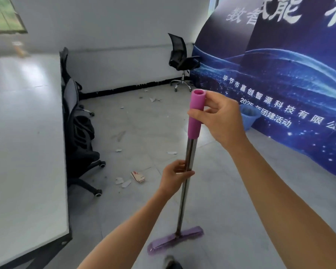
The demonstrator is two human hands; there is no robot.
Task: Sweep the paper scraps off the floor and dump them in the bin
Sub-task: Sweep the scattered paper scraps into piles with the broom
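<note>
1. Head view: a person stands on a grey tiled floor [231, 191] holding a broom [182, 200] nearly upright in front of them, both forearms bare.
2. The right hand [221, 119] grasps the pink grip [194, 113] at the top of the broom, thumb laid across the front of it and fingers behind.
3. The left hand [175, 175] is lower down, its fingers curled round the bare metal shaft.
4. The purple broom head [175, 239] rests flat on the floor close to the person's shoe [170, 262].
5. Paper scraps [123, 182] lie scattered on the floor ahead and to the left of the broom head, apart from it. A small cluster sits near the chair wheels, with a red-printed scrap [138, 176] just beside it.
6. Single pieces lie farther out, and more small bits lie near the far wall by its black skirting.
7. The bin [249, 117], a blue basket, stands on the floor against the blue banner [279, 74] on the right, partly hidden behind the right hand and well apart from the scraps.
8. A white bench [23, 152] fills the left side, with black office chairs [80, 133] pushed against its edge.
9. Another black chair [182, 57] stands in the far corner beside the banner.
</note>
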